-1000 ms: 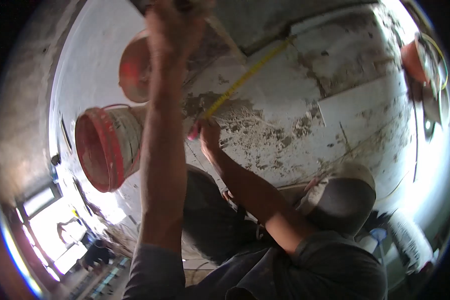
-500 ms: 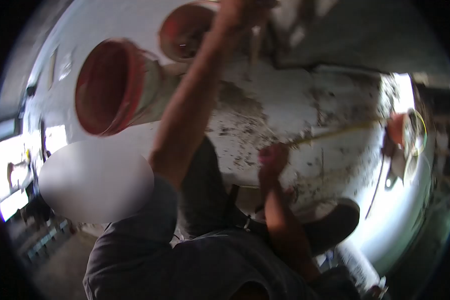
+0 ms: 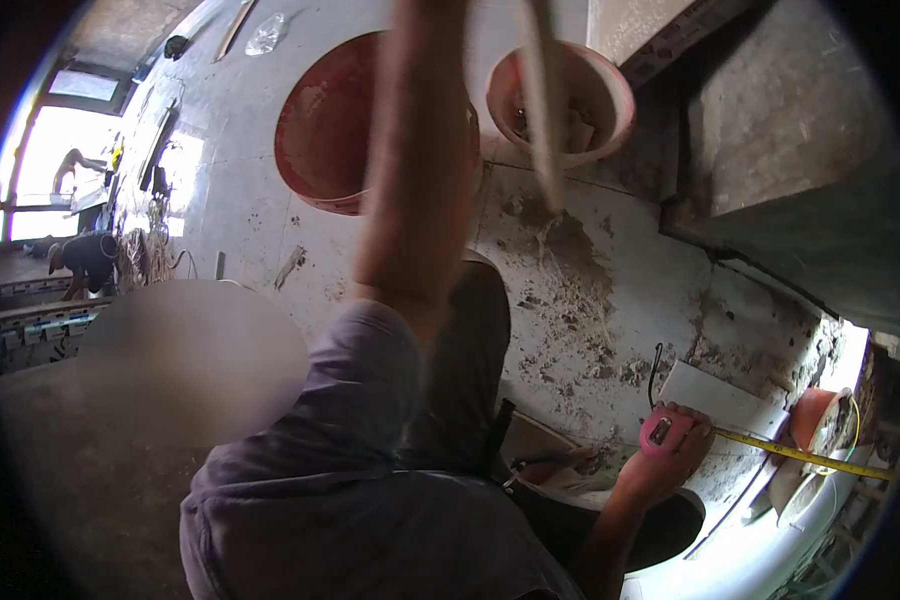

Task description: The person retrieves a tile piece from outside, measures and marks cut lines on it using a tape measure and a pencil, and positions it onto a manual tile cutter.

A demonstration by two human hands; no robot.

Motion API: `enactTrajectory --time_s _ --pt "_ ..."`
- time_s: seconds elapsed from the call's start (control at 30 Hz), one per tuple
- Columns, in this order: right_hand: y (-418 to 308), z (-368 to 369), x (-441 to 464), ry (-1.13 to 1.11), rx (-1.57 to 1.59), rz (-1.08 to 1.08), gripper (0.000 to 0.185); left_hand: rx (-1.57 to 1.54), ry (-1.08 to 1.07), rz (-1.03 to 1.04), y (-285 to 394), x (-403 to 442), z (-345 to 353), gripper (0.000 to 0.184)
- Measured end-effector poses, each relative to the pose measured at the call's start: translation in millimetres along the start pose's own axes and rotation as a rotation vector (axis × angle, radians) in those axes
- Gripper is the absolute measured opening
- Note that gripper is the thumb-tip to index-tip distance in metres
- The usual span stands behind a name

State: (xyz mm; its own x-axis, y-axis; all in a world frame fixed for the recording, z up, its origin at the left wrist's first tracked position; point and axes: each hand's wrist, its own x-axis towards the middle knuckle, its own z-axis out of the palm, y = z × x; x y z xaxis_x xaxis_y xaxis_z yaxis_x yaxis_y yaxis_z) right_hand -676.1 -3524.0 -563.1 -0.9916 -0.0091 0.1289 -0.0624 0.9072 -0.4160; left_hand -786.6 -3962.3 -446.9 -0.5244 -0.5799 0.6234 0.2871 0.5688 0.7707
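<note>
My right hand [image 3: 665, 465], at the lower right, is closed around a pink tape measure [image 3: 667, 431]. From it a yellow tape blade [image 3: 792, 453] runs out to the right, across a white board and past an orange-red round container [image 3: 816, 419]. My left forearm [image 3: 417, 190] reaches straight up past the frame's top edge, so that hand is cut off. Beside it hangs a long pale stick-like piece [image 3: 543, 120], smeared by motion; what holds it is hidden. Behind the forearm stands a large red bucket [image 3: 320, 130].
A smaller reddish bucket [image 3: 610, 95] with debris inside stands at the top. Dirt and crumbs [image 3: 570, 300] litter the pale tiled floor. A grey block-like structure [image 3: 800, 130] fills the upper right. Far left, a person [image 3: 90, 260] bends over near bright openings.
The view has turned and sharpened. My right hand with the tape measure now appears lower and farther right. My left hand has left the top of the frame, and the pale piece shows larger.
</note>
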Motion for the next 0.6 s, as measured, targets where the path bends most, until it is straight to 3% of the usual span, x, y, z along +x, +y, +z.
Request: enactTrajectory --time_s 0.07,0.13,0.17,0.23,0.3,0.37,0.6 --pt "12.6 -0.9 1.0 -0.014 -0.053 -0.141 0.017 0.235 -0.004 -0.05 -42.9 1.0 -44.9 0.041" --pt "39.6 -12.9 2.8 -0.007 -0.156 -0.419 0.023 0.457 -0.079 -0.136 -94.6 1.3 -91.0 0.039" --pt "43.2 -25.4 4.3 -0.011 -0.182 -0.327 0.022 0.53 -0.138 -0.189 -124.6 3.4 -108.9 0.039" --pt "50.2 -37.9 16.1 0.041 0.444 0.16 0.019 0.662 -0.271 -0.268 -177.3 13.9 -131.4 0.037" --pt "79.7 -51.9 21.8 0.189 1.264 0.48 0.023 0.793 -0.354 -0.305 -209.8 18.6 -147.6 0.036" --pt "91.3 -77.1 36.8 0.228 1.543 0.431 0.026 0.886 -0.394 -0.332 -227.9 22.0 -152.0 0.035" --pt "147.8 -114.2 32.9 0.516 1.486 0.431 0.029 1.078 -0.47 -0.371 -253.0 25.3 -155.5 0.03"
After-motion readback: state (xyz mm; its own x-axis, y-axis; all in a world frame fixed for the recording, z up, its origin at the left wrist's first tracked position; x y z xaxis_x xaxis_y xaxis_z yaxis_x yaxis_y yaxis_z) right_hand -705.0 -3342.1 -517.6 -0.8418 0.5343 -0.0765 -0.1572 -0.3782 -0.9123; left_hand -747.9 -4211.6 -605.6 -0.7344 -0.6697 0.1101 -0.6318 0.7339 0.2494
